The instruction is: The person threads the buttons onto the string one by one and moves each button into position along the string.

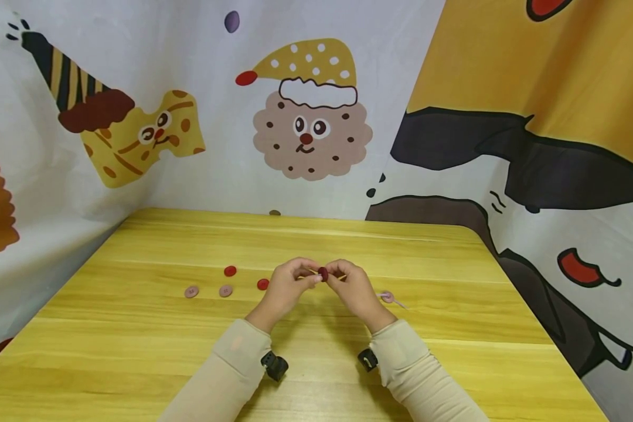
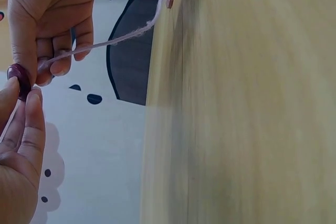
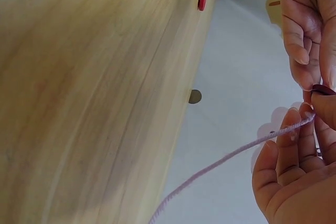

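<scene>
Above the middle of the table my left hand [image 1: 289,285] pinches a dark red button [image 1: 323,274] between thumb and fingertips. In the left wrist view the button [image 2: 19,81] is tilted, partly covered by the fingers. My right hand [image 1: 354,289] meets it from the other side, pinching the end of a pale lilac yarn [image 2: 115,40] close against the button. Whether the yarn passes through a hole is hidden by the fingers. From the right hand the yarn [image 3: 226,157] droops down to a pink button [image 1: 387,297] on the table, which is threaded on it.
Left of my hands lie two red buttons, one farther back [image 1: 230,271] and one nearer [image 1: 263,284], and two dusty-pink buttons [image 1: 191,292], all on the wooden table [image 1: 316,387]. A printed cloth [image 1: 211,187] hangs behind the table's far edge.
</scene>
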A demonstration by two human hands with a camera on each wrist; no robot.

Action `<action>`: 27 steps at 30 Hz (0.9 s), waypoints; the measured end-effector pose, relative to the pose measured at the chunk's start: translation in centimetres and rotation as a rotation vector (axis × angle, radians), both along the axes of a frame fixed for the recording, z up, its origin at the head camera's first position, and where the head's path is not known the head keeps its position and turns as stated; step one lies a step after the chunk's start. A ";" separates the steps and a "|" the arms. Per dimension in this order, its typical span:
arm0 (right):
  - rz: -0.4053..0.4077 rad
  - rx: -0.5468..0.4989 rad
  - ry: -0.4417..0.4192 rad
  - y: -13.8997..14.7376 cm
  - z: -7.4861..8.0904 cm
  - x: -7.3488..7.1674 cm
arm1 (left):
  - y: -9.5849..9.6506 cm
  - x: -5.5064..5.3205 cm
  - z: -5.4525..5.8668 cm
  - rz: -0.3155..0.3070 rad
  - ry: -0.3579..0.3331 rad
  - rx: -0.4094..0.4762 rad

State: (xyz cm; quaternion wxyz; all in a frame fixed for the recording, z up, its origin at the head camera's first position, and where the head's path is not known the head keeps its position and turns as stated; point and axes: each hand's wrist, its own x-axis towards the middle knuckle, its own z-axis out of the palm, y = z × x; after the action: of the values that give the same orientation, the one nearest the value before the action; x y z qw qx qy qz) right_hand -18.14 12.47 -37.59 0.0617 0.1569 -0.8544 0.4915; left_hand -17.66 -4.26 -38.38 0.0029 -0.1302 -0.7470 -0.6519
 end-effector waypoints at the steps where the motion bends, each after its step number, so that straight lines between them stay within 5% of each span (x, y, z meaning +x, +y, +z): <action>1: 0.002 0.000 0.001 0.0 0.0 0.0 | 0.0 0.0 0.0 0.001 0.001 0.000; 17: 0.007 -0.012 -0.009 0.0 0.0 0.1 | 0.1 -0.1 -0.1 0.007 0.064 0.015; 27: 0.002 -0.008 -0.028 0.0 0.0 0.0 | 0.2 -0.1 0.0 0.023 0.039 0.020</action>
State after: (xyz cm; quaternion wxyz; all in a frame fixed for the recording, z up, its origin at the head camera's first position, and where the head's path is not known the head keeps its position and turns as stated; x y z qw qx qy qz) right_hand -18.15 12.44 -37.55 0.0496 0.1506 -0.8530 0.4972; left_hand -17.80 -4.08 -38.41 0.0261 -0.1343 -0.7417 -0.6566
